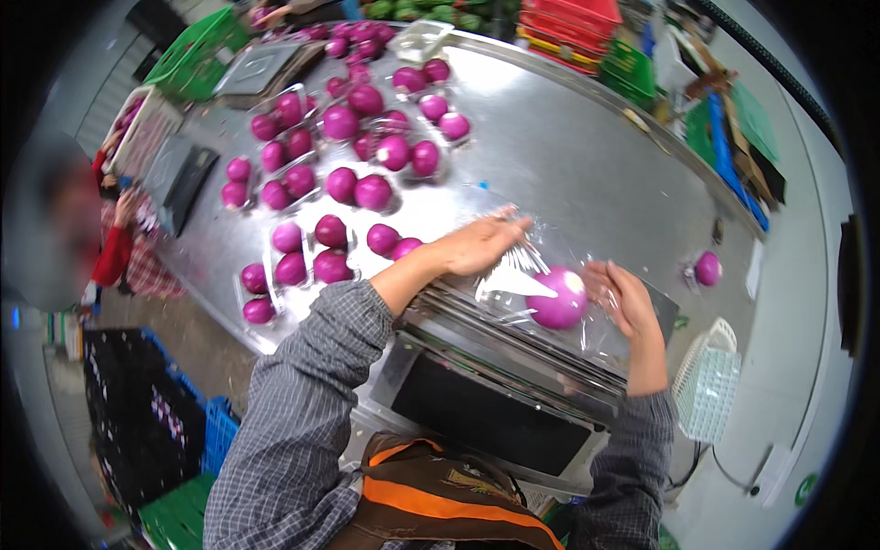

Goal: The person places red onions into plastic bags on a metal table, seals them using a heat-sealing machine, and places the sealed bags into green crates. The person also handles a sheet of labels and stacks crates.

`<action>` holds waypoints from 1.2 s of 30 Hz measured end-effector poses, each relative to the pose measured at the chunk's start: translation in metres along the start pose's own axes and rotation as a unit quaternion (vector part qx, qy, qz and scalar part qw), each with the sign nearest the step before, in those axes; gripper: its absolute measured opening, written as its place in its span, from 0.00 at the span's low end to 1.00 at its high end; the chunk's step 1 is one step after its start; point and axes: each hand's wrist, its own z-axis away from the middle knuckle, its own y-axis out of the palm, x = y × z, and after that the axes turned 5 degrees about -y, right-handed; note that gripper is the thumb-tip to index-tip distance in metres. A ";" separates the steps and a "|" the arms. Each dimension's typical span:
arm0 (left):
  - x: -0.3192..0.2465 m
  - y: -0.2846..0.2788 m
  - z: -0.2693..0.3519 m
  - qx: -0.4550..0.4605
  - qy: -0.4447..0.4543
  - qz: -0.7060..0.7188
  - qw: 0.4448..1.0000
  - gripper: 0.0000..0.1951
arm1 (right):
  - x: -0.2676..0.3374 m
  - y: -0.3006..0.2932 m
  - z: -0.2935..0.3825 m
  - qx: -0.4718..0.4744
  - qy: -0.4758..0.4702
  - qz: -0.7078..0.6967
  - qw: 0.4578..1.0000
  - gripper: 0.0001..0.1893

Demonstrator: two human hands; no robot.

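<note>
A large purple onion (pixel 560 302) lies under glossy clear plastic film (pixel 605 333) above the front bars of a film wrapping machine (pixel 495 330). Beside the onion, white glare or a pale tray shows through the film. My left hand (pixel 485 242) reaches in palm down at the film's far left side, its fingers stretched out over bunched, shiny folds. On the other side of the onion, my right hand (pixel 624 295) touches the film with bent fingers. Blur and reflections hide whether either hand pinches the film. The machine's black plate (pixel 488 409) lies nearer my apron.
Clear trays of purple onions (pixel 372 192) cover the left of the steel table (pixel 550 117). One onion (pixel 708 268) sits at the right. Red crates (pixel 574 24) stand behind; a pale plastic basket (pixel 711 385) stands right. A person in red sleeves (pixel 113 251) works at the left edge.
</note>
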 end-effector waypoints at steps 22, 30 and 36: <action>0.005 0.015 0.055 -0.059 -0.139 0.300 0.942 0.27 | -0.059 0.010 0.067 -0.176 -0.079 0.117 0.974 0.26; -0.060 0.025 0.149 -0.062 -0.136 0.293 0.944 0.29 | -0.051 0.069 0.173 -0.192 -0.119 0.093 0.970 0.26; -0.050 0.079 0.235 -0.138 -0.172 -0.090 0.971 0.27 | -0.133 0.087 0.260 -0.192 -0.070 0.216 0.955 0.26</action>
